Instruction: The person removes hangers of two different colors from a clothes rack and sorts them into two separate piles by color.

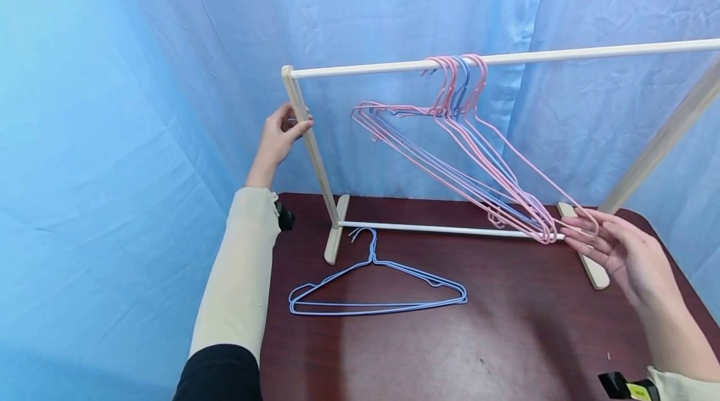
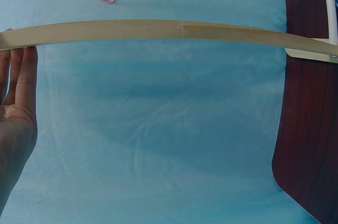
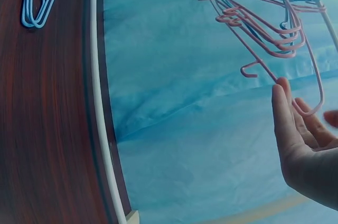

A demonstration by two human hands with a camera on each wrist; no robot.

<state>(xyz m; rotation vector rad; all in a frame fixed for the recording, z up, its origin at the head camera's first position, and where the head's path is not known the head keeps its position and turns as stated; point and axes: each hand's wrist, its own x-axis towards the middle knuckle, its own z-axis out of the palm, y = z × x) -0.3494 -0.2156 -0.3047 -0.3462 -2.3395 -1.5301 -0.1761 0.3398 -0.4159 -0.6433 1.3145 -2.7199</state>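
My left hand (image 1: 281,135) pinches the left wooden post (image 1: 318,160) of a clothes rack, thumb in front and fingers behind. Several pink hangers (image 1: 514,185) and blue ones (image 1: 462,95) hang bunched by their hooks from the rack's white top rail (image 1: 360,69). At the right, my right hand (image 1: 630,251) touches the lower corner of the rightmost pink hanger (image 1: 531,160). Its fingers (image 3: 283,121) are nearly straight, and this hanger is swung apart from the bunch. In the left wrist view, fingertips of the left hand (image 2: 18,92) go behind the post.
Blue hangers (image 1: 374,310) lie stacked on the dark wooden table (image 1: 416,357), in front of the rack's left foot (image 1: 336,238). A white lower rail (image 1: 422,227) runs near the table's back edge. The right post (image 1: 658,145) leans in view, and a blue curtain (image 1: 140,138) hangs behind.
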